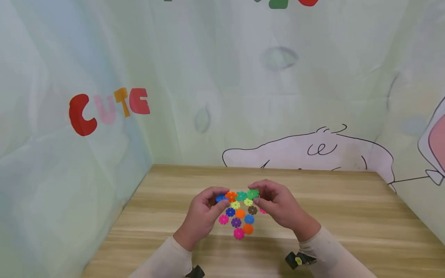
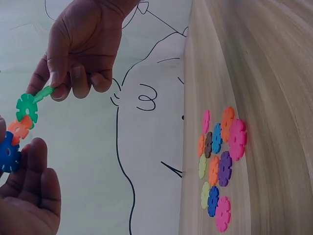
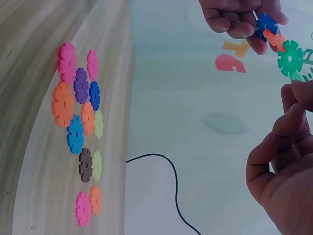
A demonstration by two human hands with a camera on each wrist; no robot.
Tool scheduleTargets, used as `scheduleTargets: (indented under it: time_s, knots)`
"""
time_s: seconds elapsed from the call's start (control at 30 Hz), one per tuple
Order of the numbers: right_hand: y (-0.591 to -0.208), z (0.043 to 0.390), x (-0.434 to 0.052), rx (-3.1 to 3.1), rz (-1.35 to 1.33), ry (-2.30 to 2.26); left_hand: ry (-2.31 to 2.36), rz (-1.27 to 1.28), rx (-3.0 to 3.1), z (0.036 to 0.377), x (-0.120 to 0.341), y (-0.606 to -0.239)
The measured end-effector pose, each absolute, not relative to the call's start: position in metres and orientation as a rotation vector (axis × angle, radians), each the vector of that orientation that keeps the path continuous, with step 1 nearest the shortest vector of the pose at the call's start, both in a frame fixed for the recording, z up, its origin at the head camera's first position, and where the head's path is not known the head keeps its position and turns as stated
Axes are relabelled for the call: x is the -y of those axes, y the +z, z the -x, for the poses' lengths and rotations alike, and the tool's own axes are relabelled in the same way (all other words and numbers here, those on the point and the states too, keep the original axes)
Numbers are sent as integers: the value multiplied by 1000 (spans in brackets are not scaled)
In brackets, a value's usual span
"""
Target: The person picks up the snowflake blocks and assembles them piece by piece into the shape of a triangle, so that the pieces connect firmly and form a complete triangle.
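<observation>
Above the table, both hands hold a short chain of slotted flower-shaped plastic discs. My left hand (image 1: 201, 214) pinches the blue disc (image 2: 9, 152) at one end. My right hand (image 1: 283, 206) pinches the green disc (image 1: 253, 194) at the other end between thumb and fingertips. Between them are an orange disc (image 3: 275, 40) and a teal disc (image 3: 290, 58), joined at their slots. In the left wrist view the green disc stands nearly edge-on against the teal one. The palm of the left hand (image 2: 32, 196) faces that camera, and its fingers partly hide the blue disc.
Several loose discs lie on the wooden table (image 1: 167, 185) below the hands, among them a purple disc (image 1: 236, 222), a brown disc (image 3: 85, 165) and a pink disc (image 2: 223, 214). A printed cloth backdrop (image 1: 226, 77) rises behind the table and along its left side.
</observation>
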State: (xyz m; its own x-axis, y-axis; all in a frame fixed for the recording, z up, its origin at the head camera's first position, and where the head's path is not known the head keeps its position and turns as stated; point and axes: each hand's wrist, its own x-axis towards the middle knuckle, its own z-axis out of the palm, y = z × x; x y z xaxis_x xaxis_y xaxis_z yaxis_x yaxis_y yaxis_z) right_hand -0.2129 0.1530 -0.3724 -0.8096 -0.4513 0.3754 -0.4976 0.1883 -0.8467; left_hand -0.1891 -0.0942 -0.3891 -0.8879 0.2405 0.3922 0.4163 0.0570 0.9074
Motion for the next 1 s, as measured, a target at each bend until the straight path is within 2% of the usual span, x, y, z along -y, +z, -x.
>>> scheduleTargets:
  time_s: [0.33,0.6,1.0]
  knots:
    - [-369,211,-153,2349,-983,1690,-1935,664,2206,186,94,-383]
    - [-352,194,-147,2343,-1008,1684,-1964,651,2224,185,94,-385]
    - [-347,188,-140,2426,-840,1667,-1842,680,2270,189,94,-390]
